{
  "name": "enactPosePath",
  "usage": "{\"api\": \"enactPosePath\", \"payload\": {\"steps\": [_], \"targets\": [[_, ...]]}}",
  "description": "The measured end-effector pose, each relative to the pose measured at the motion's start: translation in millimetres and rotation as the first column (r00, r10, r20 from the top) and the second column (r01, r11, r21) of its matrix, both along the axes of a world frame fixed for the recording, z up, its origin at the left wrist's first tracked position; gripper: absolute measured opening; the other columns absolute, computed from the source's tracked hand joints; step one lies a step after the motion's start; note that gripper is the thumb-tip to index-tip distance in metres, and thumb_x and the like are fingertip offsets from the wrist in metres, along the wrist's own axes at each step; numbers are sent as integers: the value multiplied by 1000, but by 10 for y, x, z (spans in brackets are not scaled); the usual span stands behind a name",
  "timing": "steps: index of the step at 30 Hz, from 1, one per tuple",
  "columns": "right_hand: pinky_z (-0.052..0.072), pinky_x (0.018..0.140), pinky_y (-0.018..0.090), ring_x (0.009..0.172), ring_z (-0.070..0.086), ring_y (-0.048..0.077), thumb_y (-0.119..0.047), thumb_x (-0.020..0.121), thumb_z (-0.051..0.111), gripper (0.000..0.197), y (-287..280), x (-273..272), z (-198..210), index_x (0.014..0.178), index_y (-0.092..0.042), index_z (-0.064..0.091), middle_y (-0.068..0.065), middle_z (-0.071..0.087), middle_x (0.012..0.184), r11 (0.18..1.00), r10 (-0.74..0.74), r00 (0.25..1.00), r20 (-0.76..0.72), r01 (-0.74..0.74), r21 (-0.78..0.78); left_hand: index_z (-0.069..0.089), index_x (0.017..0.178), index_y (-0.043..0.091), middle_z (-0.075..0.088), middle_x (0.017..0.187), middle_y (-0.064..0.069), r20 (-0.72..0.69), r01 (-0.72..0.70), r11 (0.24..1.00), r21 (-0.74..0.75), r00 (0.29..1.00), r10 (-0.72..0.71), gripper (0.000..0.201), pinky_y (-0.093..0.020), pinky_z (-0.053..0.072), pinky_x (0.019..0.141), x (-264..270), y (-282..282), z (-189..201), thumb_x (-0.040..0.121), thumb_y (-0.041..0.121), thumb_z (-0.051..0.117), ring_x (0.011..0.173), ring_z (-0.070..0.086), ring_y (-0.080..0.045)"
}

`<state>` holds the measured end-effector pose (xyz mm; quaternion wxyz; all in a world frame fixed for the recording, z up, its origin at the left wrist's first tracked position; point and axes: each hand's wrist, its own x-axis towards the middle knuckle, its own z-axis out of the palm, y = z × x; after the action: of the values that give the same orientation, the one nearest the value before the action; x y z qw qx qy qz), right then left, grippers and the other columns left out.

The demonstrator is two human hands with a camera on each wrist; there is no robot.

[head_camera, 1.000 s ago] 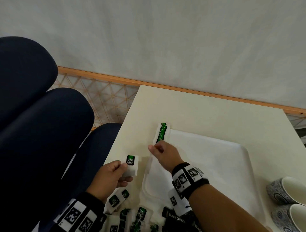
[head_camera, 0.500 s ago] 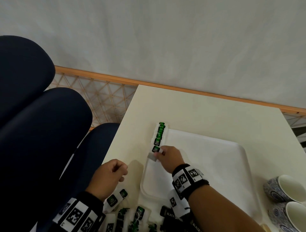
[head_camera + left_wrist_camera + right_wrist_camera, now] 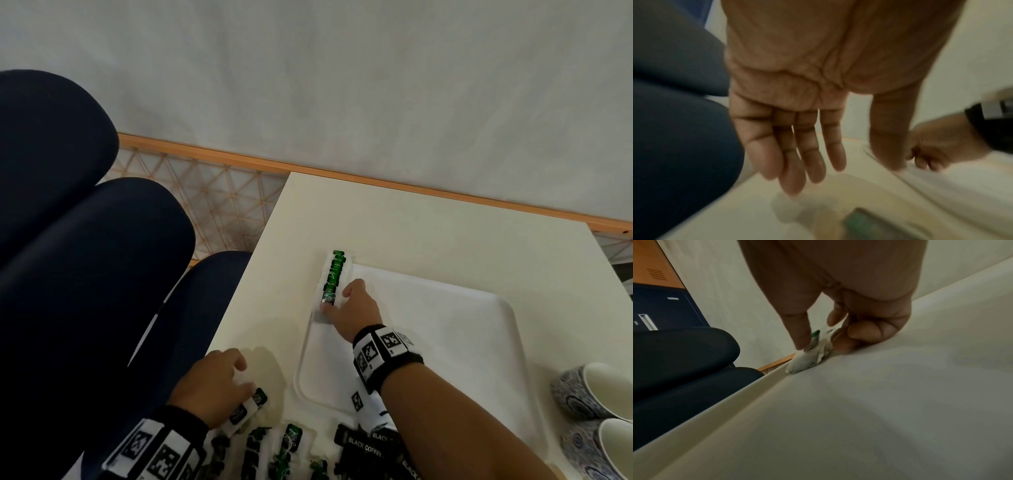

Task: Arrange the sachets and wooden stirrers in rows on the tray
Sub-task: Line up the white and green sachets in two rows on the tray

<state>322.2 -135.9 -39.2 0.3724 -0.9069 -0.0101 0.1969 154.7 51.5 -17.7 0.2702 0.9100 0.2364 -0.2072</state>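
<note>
A white tray (image 3: pixel 445 342) lies on the cream table. Along its left edge runs a row of green tea sachets (image 3: pixel 335 270). My right hand (image 3: pixel 337 301) pinches the nearest sachet (image 3: pixel 327 300) of that row against the tray; the right wrist view shows the hand (image 3: pixel 822 337) with its fingertips (image 3: pixel 802 344) on the white sachet (image 3: pixel 807 360) beside the tray rim (image 3: pixel 756 386). My left hand (image 3: pixel 239 380) hovers palm down, fingers straight (image 3: pixel 793 170), over a loose green sachet (image 3: pixel 865 222) at the table's front left. No wooden stirrers are in view.
Loose green sachets (image 3: pixel 287 445) and black coffee sachets (image 3: pixel 363 448) lie along the table's near edge. Two patterned cups (image 3: pixel 589 390) stand right of the tray. Dark blue chairs (image 3: pixel 85 274) crowd the table's left edge. A white wall stands behind.
The sachet my left hand held up a second ago has passed to my right hand and now sits at the row's near end. My left hand has dropped back toward the loose sachets.
</note>
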Motion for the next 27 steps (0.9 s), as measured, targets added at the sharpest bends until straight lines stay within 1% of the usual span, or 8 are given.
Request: {"api": "enactPosePath", "payload": {"steps": [4,10,13,16,19,21,24,27], "targets": [[37,62,25,84,52,19,-38,73,79,58,9,-26,-21,106,-22,33,1,53,99,998,57,998,9,-57,-11,45,111,30,44,115,8,-173,167,978,122,974,-145,48,-25,44,79,-29,-62,18,72,45,69,98,51,-13],[41,68,30,85,53,21,-41,74,78,58,9,-15,-27,104,-23,32,3,53,102,996,76,997,33,-74,-53,44,112,22,48,116,1,-221,232,950,207,957,-186,45,-30,48,86,10,-152,-21,76,37,68,103,55,-19],[37,61,24,84,53,20,-40,76,76,52,5,-75,30,103,-22,34,1,54,101,995,91,993,80,-87,-49,49,111,21,50,115,1,-250,248,945,212,949,-193,39,-29,48,86,34,-148,-55,78,35,67,104,55,-18],[33,55,20,79,53,18,-37,82,70,37,28,-194,92,97,-20,40,-3,54,87,978,208,970,124,-203,-52,52,96,24,54,102,6,-242,205,967,154,956,-164,26,-25,49,79,28,-115,-74,77,30,70,94,55,-14],[38,63,22,77,54,13,-38,87,64,21,71,-378,166,91,-21,52,-7,56,79,904,426,899,102,-420,-75,48,75,27,53,86,11,-169,106,990,94,982,-89,27,-21,45,65,3,-57,-108,70,24,74,78,52,-9],[42,68,21,78,56,10,-38,88,64,19,119,-509,204,92,-20,62,-7,60,83,832,555,828,75,-552,-61,50,70,25,54,80,10,-113,69,996,60,992,-62,27,-22,46,64,-13,-33,-113,70,24,76,72,52,-7],[45,82,22,95,61,13,-37,88,66,32,223,-677,204,113,-17,64,-1,67,106,709,705,709,21,-704,-44,54,66,23,58,74,8,-13,-1,999,-47,1000,0,30,-24,49,65,-16,26,-112,68,27,83,68,56,-7],[42,97,29,115,54,19,-35,87,67,52,349,-802,150,133,-16,52,3,59,127,586,804,594,-28,-800,-129,58,63,25,62,67,10,52,9,995,-102,999,-3,26,-13,41,54,-25,110,-117,70,21,82,61,56,-2]]}}
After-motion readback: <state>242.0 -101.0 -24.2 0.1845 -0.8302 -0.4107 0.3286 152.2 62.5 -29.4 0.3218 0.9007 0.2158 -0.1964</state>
